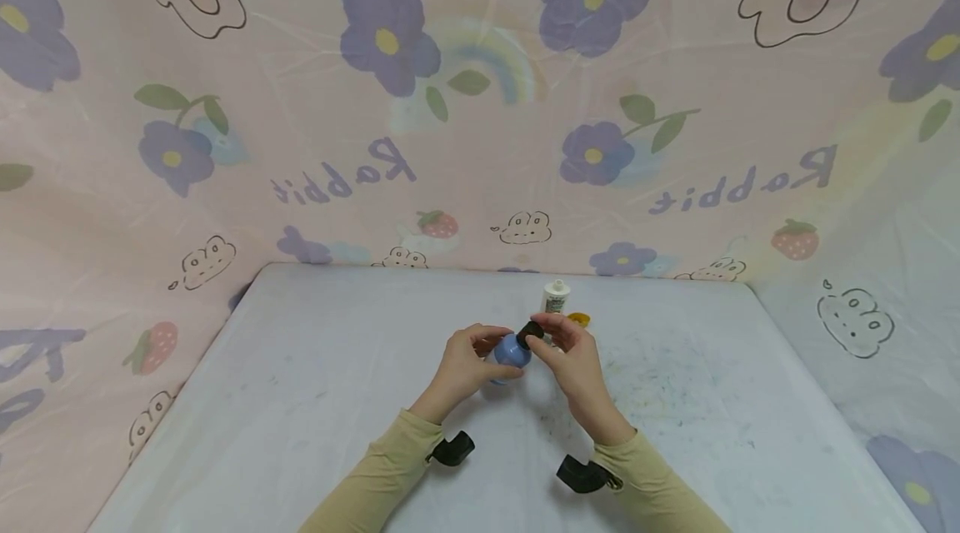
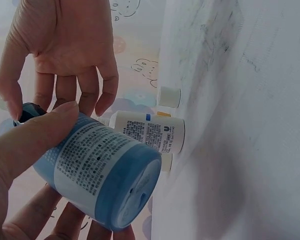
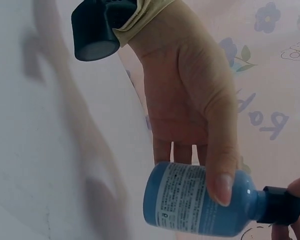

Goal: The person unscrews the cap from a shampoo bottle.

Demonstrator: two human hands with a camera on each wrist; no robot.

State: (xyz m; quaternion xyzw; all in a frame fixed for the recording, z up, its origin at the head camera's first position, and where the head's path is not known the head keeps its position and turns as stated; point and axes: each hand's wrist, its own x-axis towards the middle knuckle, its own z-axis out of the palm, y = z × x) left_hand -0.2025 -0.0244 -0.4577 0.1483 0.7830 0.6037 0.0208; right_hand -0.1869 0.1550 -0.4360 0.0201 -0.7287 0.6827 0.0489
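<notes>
My left hand (image 1: 461, 362) grips a blue bottle (image 1: 513, 352) around its body, with the thumb on one side and the fingers on the other. The bottle is tilted, held above the table, its neck toward my right hand. A black cap (image 3: 280, 205) sits on that neck, and my right hand (image 1: 576, 358) pinches it between thumb and fingers. Small print covers the bottle's pale label (image 2: 90, 160), and the base faces the left wrist view. Just beyond my right hand stands a white bottle (image 1: 556, 297) with a narrow tip.
A yellow piece (image 1: 580, 320) lies by the white bottle. The left wrist view shows a short white cylinder (image 2: 169, 97) near it. Black wrist cameras (image 1: 453, 449) hang below both sleeves. The white table (image 1: 360, 333) has smudges on its right; printed cloth (image 1: 480, 141) rises behind.
</notes>
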